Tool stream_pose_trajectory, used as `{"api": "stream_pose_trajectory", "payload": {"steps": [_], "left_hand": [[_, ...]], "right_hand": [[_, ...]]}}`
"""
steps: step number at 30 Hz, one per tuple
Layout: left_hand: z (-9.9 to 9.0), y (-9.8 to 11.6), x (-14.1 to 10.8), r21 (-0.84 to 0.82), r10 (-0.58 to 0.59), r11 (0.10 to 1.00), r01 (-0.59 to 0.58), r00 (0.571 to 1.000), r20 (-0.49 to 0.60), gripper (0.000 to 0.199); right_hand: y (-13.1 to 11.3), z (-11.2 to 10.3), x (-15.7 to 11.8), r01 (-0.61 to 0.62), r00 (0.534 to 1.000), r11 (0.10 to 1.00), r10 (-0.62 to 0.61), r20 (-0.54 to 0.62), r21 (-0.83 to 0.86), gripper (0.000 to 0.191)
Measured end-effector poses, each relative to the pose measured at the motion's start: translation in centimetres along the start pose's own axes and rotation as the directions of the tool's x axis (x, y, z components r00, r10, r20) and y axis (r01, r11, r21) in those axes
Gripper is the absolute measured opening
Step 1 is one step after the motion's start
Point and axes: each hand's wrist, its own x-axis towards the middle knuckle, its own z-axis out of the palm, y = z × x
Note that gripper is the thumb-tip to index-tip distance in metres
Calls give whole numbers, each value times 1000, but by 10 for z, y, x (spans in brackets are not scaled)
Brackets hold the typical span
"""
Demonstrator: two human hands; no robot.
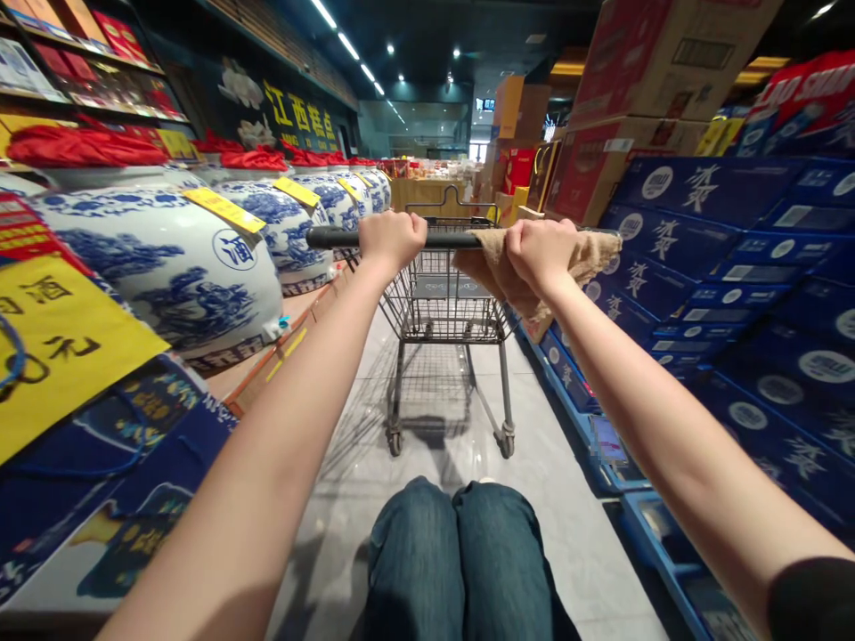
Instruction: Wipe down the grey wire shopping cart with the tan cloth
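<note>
A grey wire shopping cart (454, 331) stands in front of me, with its dark handle (451, 239) running crosswise at arm's length. My left hand (393, 239) is closed around the left part of that handle. Over the right part hangs a tan cloth (484, 263). My right hand (542, 252) is closed on the cloth, with the handle beneath it. Both arms are stretched forward, and my knees in blue jeans show below. The front of the cart's basket is partly hidden behind the handle.
Large blue-and-white jars (166, 258) with red cloth tops line the left side. Stacked blue boxes (674, 231) on blue pallets (674, 543) border the right, with tall cardboard cartons (641, 89) behind. The pale tiled floor (561, 525) runs between them toward a counter (427, 194).
</note>
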Motion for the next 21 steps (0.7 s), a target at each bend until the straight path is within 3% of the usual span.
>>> {"api": "stream_pose_trajectory", "payload": {"steps": [3,5,7,9,11,15,17,19,21], "left_hand": [[3,9,2,12,-6,1000,6,1000,1,67],[3,11,3,36,2,999,-2,1000,-8,67],[2,8,3,66,15,998,-15,1000,-5,68],[0,3,3,88,26,996,-27,1000,12,69],[-1,-1,2,98,32,995,-34,999,26,70],[-2,2,-1,94,20,995,-20,1000,2,68],[-2,8,-3,81,9,997,-8,1000,-7,66],[-1,14,-3,73,-2,997,3,1000,-9,65],[-1,17,-3,77,-3,997,4,1000,-10,66]], "right_hand": [[-39,5,2,-27,1000,1000,27,-3,-11,57],[-68,3,1,4,1000,1000,-4,10,-16,55],[-82,-2,-1,60,997,998,-60,39,1,53],[-74,-7,-5,122,991,992,-123,62,19,50],[-49,-12,-9,129,990,992,-129,52,13,46],[-7,-14,-14,-13,996,1000,11,-86,-21,44],[-16,-11,-14,-84,988,996,83,-133,-3,47],[-44,-7,-13,-110,987,993,113,-113,30,49],[-79,-4,-12,-49,998,997,52,-46,66,48]]}}
